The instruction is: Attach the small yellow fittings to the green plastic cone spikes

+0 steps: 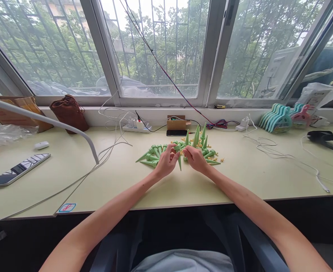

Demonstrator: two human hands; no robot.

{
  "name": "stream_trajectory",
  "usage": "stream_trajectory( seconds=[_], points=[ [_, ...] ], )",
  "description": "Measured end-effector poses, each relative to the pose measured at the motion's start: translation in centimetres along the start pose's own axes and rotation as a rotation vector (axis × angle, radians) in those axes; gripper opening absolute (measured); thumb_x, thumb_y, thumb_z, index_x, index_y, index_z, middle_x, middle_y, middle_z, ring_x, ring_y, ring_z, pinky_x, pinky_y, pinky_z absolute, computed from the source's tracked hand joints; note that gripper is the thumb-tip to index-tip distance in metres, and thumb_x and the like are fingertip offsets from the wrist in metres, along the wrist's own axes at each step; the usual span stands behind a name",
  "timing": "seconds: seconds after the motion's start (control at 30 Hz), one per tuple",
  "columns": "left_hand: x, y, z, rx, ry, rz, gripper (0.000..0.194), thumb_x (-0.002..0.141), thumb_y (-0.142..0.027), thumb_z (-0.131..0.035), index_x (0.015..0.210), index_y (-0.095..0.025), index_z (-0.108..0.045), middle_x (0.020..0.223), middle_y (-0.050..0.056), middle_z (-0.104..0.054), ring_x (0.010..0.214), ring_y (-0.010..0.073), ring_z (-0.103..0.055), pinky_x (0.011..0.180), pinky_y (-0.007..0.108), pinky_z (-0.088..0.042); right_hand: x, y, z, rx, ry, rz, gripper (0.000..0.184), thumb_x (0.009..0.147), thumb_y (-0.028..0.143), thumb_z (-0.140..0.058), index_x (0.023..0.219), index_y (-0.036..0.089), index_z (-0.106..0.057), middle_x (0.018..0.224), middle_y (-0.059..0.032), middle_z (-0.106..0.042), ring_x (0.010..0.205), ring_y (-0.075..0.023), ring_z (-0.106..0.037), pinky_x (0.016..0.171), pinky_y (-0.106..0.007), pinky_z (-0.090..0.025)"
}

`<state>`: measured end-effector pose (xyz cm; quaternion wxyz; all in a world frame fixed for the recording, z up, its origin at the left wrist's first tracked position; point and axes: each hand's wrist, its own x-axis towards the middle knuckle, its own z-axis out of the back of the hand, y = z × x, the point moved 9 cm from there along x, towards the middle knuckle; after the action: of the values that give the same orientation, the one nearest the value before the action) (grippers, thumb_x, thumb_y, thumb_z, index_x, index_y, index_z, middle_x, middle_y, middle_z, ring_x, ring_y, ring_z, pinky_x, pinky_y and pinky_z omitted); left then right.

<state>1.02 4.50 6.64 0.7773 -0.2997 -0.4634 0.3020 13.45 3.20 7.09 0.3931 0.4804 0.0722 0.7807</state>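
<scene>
My left hand [168, 161] is closed around the wide top of a green plastic watering spike [179, 162], its point hanging downward. Close beside it, at the spike's upper end, my right hand [195, 158] is pinched; whatever sits between its fingertips is too small and covered to name. More green spikes [152, 154] lie in a heap to the left of and behind my hands. Several others stand point up [203, 133] at the back right. Small yellow plastic pieces [222, 159] are scattered along the heap's right side.
Behind the heap are a dark phone [176, 133], an open cardboard box [175, 124] and a power strip [136, 128]. White cables [109, 151] cross the table at left. A patterned phone [17, 172] lies far left. Teal clips [276, 118] and a black strap [329, 140] are at right.
</scene>
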Motion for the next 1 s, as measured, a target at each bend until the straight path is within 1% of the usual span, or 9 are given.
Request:
stream_trajectory(
  seconds=[0.13, 0.23, 0.4, 0.6, 0.7, 0.83, 0.93, 1.0],
  points=[
    [0.1, 0.0, 0.1, 0.032, 0.002, -0.027, 0.025, 0.093, -0.037, -0.051, 0.113, -0.022, -0.043, 0.089, 0.002, -0.056, 0.058, 0.0069, -0.053, 0.049, 0.017, -0.04, -0.1, -0.1, -0.1, 0.001, 0.007, 0.001, 0.036, 0.103, 0.037, -0.033, 0.071, 0.021, -0.036, 0.064, 0.0019, -0.043, 0.056, -0.0118, -0.037, 0.057, -0.026, -0.03],
    [0.0, -0.4, 0.2, 0.07, -0.003, -0.06, 0.022, 0.093, -0.034, -0.052, 0.11, -0.023, -0.044, 0.09, 0.001, -0.055, 0.058, 0.0068, -0.054, 0.05, 0.017, -0.041, -0.1, -0.1, -0.1, -0.018, 0.0, 0.008, 0.037, 0.103, 0.038, -0.033, 0.069, 0.022, -0.031, 0.06, 0.0034, -0.038, 0.053, -0.0111, -0.031, 0.054, -0.026, -0.027],
    [0.0, -0.8, 0.4, 0.122, -0.016, -0.103, 0.015, 0.093, -0.031, -0.052, 0.103, -0.023, -0.044, 0.087, 0.0, -0.052, 0.055, 0.0058, -0.052, 0.05, 0.018, -0.042, -0.1, 0.2, 0.0, -0.026, 0.0, 0.048, 0.041, 0.103, 0.038, -0.032, 0.066, 0.021, -0.03, 0.057, 0.0036, -0.036, 0.051, -0.0104, -0.03, 0.053, -0.027, -0.025],
    [-0.1, -0.9, 0.4, 0.139, -0.023, -0.13, 0.015, 0.093, -0.029, -0.053, 0.104, -0.023, -0.045, 0.086, -0.001, -0.051, 0.051, 0.0047, -0.049, 0.049, 0.018, -0.04, 0.0, 0.0, -0.1, -0.021, 0.008, 0.023, 0.043, 0.103, 0.04, -0.03, 0.064, 0.021, -0.03, 0.056, 0.0036, -0.035, 0.051, -0.0105, -0.029, 0.053, -0.027, -0.025],
    [-0.1, -0.8, 0.3, 0.124, -0.023, -0.116, 0.019, 0.094, -0.03, -0.05, 0.11, -0.024, -0.043, 0.092, 0.0, -0.051, 0.051, 0.0036, -0.047, 0.049, 0.019, -0.041, 0.0, 0.0, -0.1, 0.002, 0.013, 0.0, 0.041, 0.103, 0.04, -0.03, 0.067, 0.021, -0.034, 0.058, 0.0031, -0.038, 0.052, -0.0108, -0.033, 0.054, -0.026, -0.028],
    [-0.2, -1.0, 0.3, 0.07, -0.048, -0.135, 0.033, 0.095, -0.032, -0.05, 0.124, -0.026, -0.035, 0.105, 0.005, -0.051, 0.055, 0.0035, -0.049, 0.054, 0.021, -0.046, 0.0, 0.4, 0.1, 0.004, -0.004, -0.003, 0.038, 0.103, 0.04, -0.032, 0.07, 0.021, -0.036, 0.061, 0.0026, -0.041, 0.053, -0.0112, -0.035, 0.055, -0.026, -0.029],
    [-0.2, -1.0, 0.4, 0.073, -0.065, -0.13, 0.037, 0.094, -0.032, -0.051, 0.126, -0.026, -0.034, 0.11, 0.006, -0.05, 0.057, 0.0031, -0.05, 0.058, 0.022, -0.048, 0.0, 0.7, 0.4, -0.011, -0.037, 0.013, 0.037, 0.103, 0.04, -0.033, 0.071, 0.021, -0.036, 0.062, 0.0026, -0.041, 0.054, -0.0117, -0.034, 0.055, -0.026, -0.029],
    [-0.2, -0.9, 0.5, 0.086, -0.078, -0.117, 0.037, 0.093, -0.031, -0.052, 0.125, -0.026, -0.034, 0.109, 0.005, -0.05, 0.057, 0.0028, -0.05, 0.056, 0.02, -0.046, 0.0, 0.8, 0.6, -0.017, -0.056, 0.021, 0.036, 0.103, 0.04, -0.033, 0.071, 0.022, -0.037, 0.062, 0.0022, -0.041, 0.055, -0.0122, -0.035, 0.056, -0.026, -0.031]
  ],
)
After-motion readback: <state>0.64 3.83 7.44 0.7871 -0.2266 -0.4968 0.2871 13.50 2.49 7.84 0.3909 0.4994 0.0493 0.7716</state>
